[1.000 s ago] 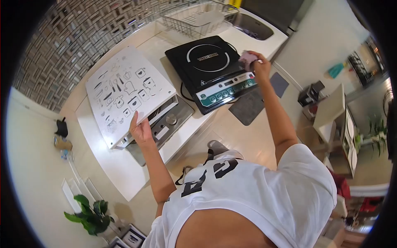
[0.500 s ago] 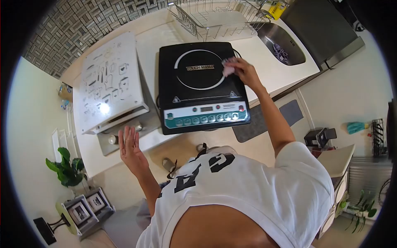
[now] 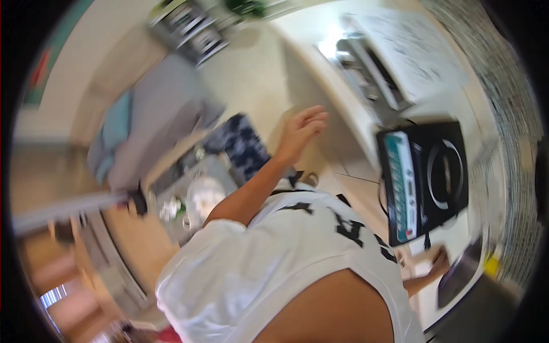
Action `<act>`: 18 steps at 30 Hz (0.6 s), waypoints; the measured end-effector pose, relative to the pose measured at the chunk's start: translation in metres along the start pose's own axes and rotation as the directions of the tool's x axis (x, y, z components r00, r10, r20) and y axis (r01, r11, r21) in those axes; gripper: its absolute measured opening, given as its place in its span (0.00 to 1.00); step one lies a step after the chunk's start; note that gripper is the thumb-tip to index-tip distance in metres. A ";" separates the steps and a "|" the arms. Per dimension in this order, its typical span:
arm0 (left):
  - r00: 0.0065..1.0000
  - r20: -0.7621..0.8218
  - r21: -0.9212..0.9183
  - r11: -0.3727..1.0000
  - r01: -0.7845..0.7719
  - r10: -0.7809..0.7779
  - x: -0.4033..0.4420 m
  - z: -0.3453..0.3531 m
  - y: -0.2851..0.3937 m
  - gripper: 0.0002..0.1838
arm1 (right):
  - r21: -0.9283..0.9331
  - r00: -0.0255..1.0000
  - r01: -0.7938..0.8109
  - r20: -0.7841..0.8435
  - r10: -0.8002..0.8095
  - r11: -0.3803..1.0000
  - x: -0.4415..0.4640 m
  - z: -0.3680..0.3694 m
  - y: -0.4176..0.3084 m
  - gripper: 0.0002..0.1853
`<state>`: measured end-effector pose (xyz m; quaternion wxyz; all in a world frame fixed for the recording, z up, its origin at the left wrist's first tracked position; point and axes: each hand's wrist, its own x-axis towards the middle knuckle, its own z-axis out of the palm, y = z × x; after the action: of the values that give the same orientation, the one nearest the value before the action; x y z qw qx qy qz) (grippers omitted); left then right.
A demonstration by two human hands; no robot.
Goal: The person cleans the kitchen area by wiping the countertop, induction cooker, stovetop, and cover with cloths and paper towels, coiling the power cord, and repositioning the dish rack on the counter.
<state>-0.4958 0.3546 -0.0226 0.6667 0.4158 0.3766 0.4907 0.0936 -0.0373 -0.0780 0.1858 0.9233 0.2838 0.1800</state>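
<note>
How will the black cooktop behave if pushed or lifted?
The cooktop should move as one stiff slab, judging by its flat, boxy body. Tipping over looks unlikely while it's flat on the counter, being broad and low. The dark cord beside it looks flexible and may drag or snag.

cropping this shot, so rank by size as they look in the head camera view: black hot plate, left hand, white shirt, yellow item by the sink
1. white shirt
2. black hot plate
3. left hand
4. yellow item, blurred but clearly smallest
</note>
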 end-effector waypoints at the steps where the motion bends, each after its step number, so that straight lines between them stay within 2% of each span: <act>1: 0.999 -0.045 -0.010 1.000 0.004 -0.004 -0.005 -0.009 -0.005 0.23 | 0.086 0.998 -0.049 0.046 0.045 0.995 -0.002 -0.008 -0.001 0.18; 2: 0.991 -0.130 -0.019 1.000 -0.005 0.003 -0.010 -0.022 -0.010 0.23 | 0.133 0.994 -0.096 0.057 0.089 0.986 0.001 -0.020 0.004 0.18; 5: 0.978 -0.185 -0.068 0.994 0.088 -0.099 -0.014 -0.057 -0.034 0.22 | 0.261 0.994 -0.102 0.000 0.106 0.960 0.038 -0.084 -0.016 0.18; 7: 0.926 -0.349 -0.073 0.989 0.125 -0.143 -0.022 -0.089 -0.052 0.18 | 0.343 0.991 -0.035 -0.109 0.077 0.939 0.060 -0.138 -0.045 0.18; 8: 0.912 -0.380 -0.093 0.987 0.128 -0.155 -0.027 -0.107 -0.066 0.18 | 0.383 0.984 0.017 -0.172 0.053 0.924 0.069 -0.168 -0.065 0.18; 9: 0.842 -0.514 -0.095 0.986 0.134 -0.164 -0.033 -0.130 -0.078 0.13 | 0.415 0.970 0.077 -0.243 0.029 0.906 0.072 -0.199 -0.089 0.18; 10: 0.753 -0.635 -0.098 0.985 0.144 -0.173 -0.041 -0.153 -0.093 0.11 | 0.475 0.958 0.073 -0.279 0.071 0.877 0.059 -0.248 -0.126 0.16; 11: 0.729 -0.659 -0.115 0.983 0.142 -0.182 -0.051 -0.181 -0.110 0.11 | 0.416 0.897 0.209 -0.443 -0.004 0.885 0.062 -0.273 -0.148 0.16; 12: 0.622 -0.771 -0.080 0.989 0.123 -0.140 -0.065 -0.212 -0.131 0.12 | 0.338 0.804 0.333 -0.590 -0.078 0.880 0.063 -0.295 -0.169 0.15; 14: 0.358 -0.930 -0.055 0.993 0.101 -0.088 -0.111 -0.264 -0.172 0.15 | 0.344 0.722 0.491 -0.674 -0.153 0.801 0.052 -0.344 -0.213 0.16; 15: 0.214 -0.976 0.018 0.974 0.224 -0.032 -0.140 -0.298 -0.203 0.12 | 0.352 0.702 0.547 -0.686 -0.188 0.759 0.048 -0.362 -0.232 0.16; 16: -0.041 -0.989 0.106 0.884 0.455 0.140 -0.170 -0.341 -0.253 0.11 | 0.362 0.683 0.595 -0.698 -0.215 0.717 0.044 -0.378 -0.250 0.16; 17: -0.150 -0.975 0.079 0.891 0.446 0.162 -0.208 -0.372 -0.279 0.12 | 0.356 0.681 0.601 -0.697 -0.224 0.716 0.041 -0.392 -0.267 0.16; 18: -0.183 -0.958 0.076 0.812 0.579 0.221 -0.242 -0.374 -0.250 0.15 | 0.350 0.657 0.647 -0.708 -0.261 0.678 0.039 -0.405 -0.282 0.17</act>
<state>-0.8080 0.1468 -0.3693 0.0691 -0.0092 0.9157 0.3959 -0.1823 0.3007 0.1559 -0.1624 0.7164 0.6013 0.3144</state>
